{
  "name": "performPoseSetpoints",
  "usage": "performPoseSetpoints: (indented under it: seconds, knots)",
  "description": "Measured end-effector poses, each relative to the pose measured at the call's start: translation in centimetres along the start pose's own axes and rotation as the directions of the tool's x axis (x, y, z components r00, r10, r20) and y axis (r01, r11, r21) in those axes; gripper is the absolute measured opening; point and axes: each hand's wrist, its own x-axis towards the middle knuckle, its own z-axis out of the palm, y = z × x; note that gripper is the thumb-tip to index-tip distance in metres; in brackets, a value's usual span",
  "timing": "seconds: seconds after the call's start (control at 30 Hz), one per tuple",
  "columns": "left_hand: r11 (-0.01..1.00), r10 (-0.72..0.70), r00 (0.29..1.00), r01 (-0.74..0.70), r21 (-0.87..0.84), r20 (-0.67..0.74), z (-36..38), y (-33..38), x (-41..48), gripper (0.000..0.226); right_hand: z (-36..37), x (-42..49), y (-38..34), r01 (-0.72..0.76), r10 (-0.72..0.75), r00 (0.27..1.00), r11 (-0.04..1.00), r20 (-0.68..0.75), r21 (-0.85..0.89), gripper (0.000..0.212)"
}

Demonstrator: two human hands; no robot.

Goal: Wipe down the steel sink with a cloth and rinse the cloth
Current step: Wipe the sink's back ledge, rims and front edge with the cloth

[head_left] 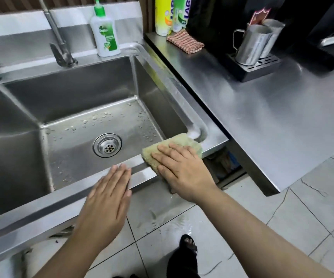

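While the cloth [182,140] is being pressed flat onto the front right corner of the sink [140,174] rim, it is being covered by the right grip [182,171]. That grip's fingers are being held straight and slightly spread, palm down, so nothing is being pinched or curled round. Most of the yellow-green cloth is lying directly under that grip, with its edge showing beyond the fingertips and on the basin side. Just left of it and apart from the cloth, the left grip [110,189] is being rested flat on the front rim, fingers straight and together, holding nothing. Beyond both grips, down in the basin, the drain [107,145] is being ringed by scattered water drops. Farther beyond the left grip, a faucet [58,41] and a green-capped soap bottle [105,35] are being carried by the back ledge. Beyond the right grip and to its right, the counter [262,117] is being occupied by a folded checked rag [185,41] and two steel jugs [250,44] on a black drip tray [258,71]. Below the grips, wet floor [282,217] tiles are being glimpsed.
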Motion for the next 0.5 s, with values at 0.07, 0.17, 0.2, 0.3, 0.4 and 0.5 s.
performPoseSetpoints:
  seconds: [0.07,0.17,0.2,0.3,0.4,0.5]
  knots:
    - [0.999,-0.042,0.999,0.041,-0.033,-0.015,-0.3,0.4,0.3,0.059,-1.1,0.1,3.9,-0.042,0.042,0.999,0.999,0.003,-0.028,0.073]
    - [0.993,-0.105,0.993,0.101,-0.066,-0.054,-0.1,2.2,1.8,0.057,-3.0,1.7,9.7,-0.132,0.134,0.988,0.991,0.083,-0.035,0.055]
    - [0.993,-0.100,0.993,0.096,-0.068,-0.062,0.1,3.1,2.7,0.057,-3.4,2.8,11.0,-0.128,0.133,0.984,0.990,0.119,-0.053,0.049]
    - [0.998,-0.029,0.998,0.025,-0.061,-0.061,1.0,6.3,6.2,0.056,-4.3,7.2,12.7,-0.093,0.113,0.980,0.988,0.161,-0.124,0.047]
    - [0.999,0.030,0.999,-0.032,-0.032,-0.033,1.7,9.2,9.7,0.056,-4.3,8.5,12.8,-0.063,0.087,0.982,0.988,0.170,-0.143,0.048]
    - [0.999,0.027,1.000,-0.027,0.045,-0.012,2.6,10.3,11.1,0.056,-3.9,4.4,13.3,-0.016,0.030,0.990,0.995,0.140,-0.096,0.068]
